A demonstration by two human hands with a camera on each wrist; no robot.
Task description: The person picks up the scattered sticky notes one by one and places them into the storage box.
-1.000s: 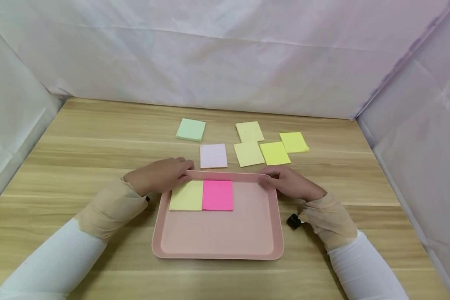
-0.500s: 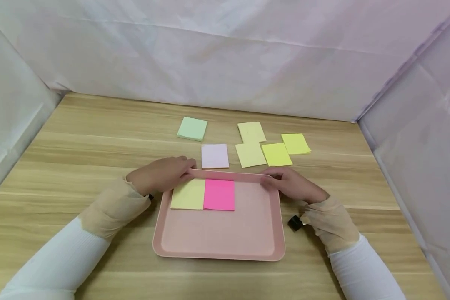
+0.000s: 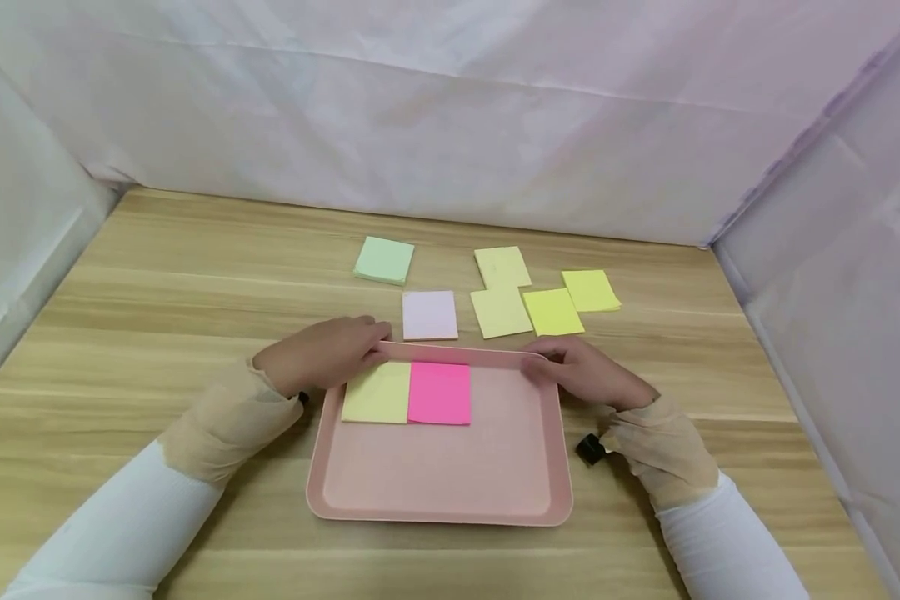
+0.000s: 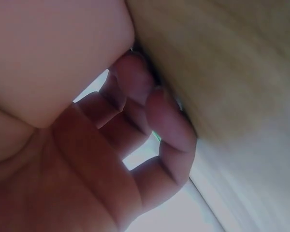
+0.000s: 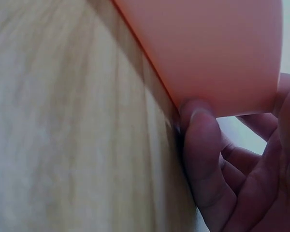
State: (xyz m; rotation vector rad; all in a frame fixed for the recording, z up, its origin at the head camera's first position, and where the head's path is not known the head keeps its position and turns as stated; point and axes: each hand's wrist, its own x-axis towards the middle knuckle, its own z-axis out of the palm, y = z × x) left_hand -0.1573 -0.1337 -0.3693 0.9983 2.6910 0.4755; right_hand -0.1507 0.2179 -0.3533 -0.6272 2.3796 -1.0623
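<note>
A shallow pink tray (image 3: 435, 475) rests on the wooden table, in the middle of the head view. Inside it, along the far wall, a pale yellow sticky note pad (image 3: 377, 393) and a hot pink sticky note pad (image 3: 439, 393) lie side by side. My left hand (image 3: 322, 354) grips the tray's far left corner, its fingers (image 4: 169, 121) curled behind the outer wall. At the far right corner my right hand (image 3: 588, 371) holds the tray, thumb over the rim and fingers (image 5: 200, 140) curled under the outside of the wall.
Beyond the tray lie a mint green pad (image 3: 385, 259), a lilac pad (image 3: 430, 315), two pale yellow pads (image 3: 500, 312) and two bright yellow pads (image 3: 553, 312). White cloth walls (image 3: 450, 125) close off the table (image 3: 195, 258) at the back and sides.
Both hands keep their grip on the tray's far corners. Everything shifts only slightly together in the head view; the pads keep their places.
</note>
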